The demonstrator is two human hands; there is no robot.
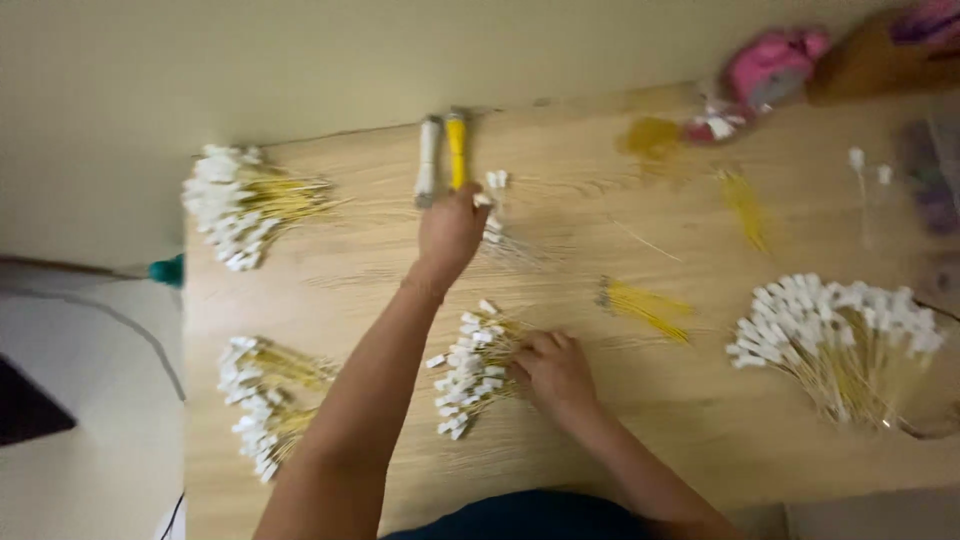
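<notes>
R hand (553,372) pinching wire bundle (470,368) | L hand (450,230) gripping yellow tool (457,148)

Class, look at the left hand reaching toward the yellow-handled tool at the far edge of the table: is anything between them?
Nothing visible. The left hand already reaches the yellow-handled tool on the wooden table; a white-handled tool lies just beside it.

table (700,420): matt pale wood, grainy | wire bundle (470,370): yellow wires w/ white plastic ends
</notes>
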